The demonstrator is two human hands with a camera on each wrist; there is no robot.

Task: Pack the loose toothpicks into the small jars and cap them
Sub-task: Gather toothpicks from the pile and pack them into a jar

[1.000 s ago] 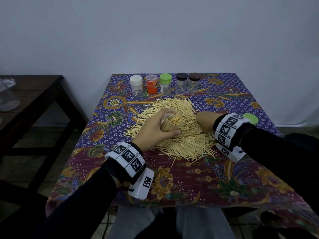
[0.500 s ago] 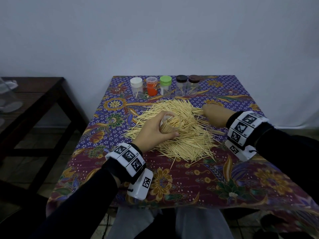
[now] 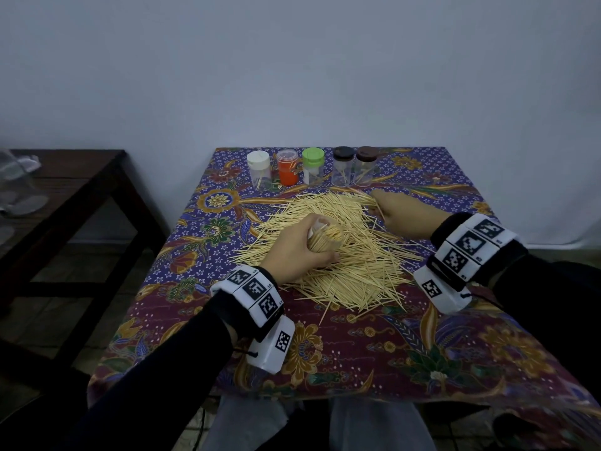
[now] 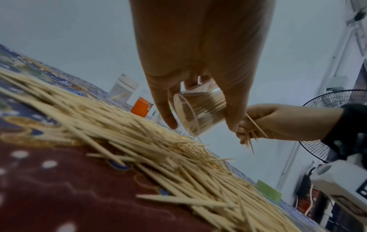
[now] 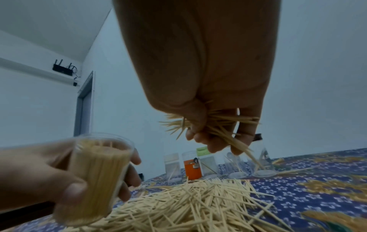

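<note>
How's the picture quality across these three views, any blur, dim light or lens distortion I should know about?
Head view: dim, bluish light, yet the toothpick pile and capped jars read sharply. Left wrist view: wide-angle tilt, near toothpicks smeared, the open jar in the left hand soft. Right wrist view: the jar and left hand are blurred; the bundle in the right hand is clearer.

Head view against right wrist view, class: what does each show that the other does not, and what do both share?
Only the head view: the side table and both wristbands.
Only the right wrist view: a router on the wall, a door frame, and the toothpicks pinched under the right hand.
Both: the left hand gripping the full jar, the pile, the jar row.
</note>
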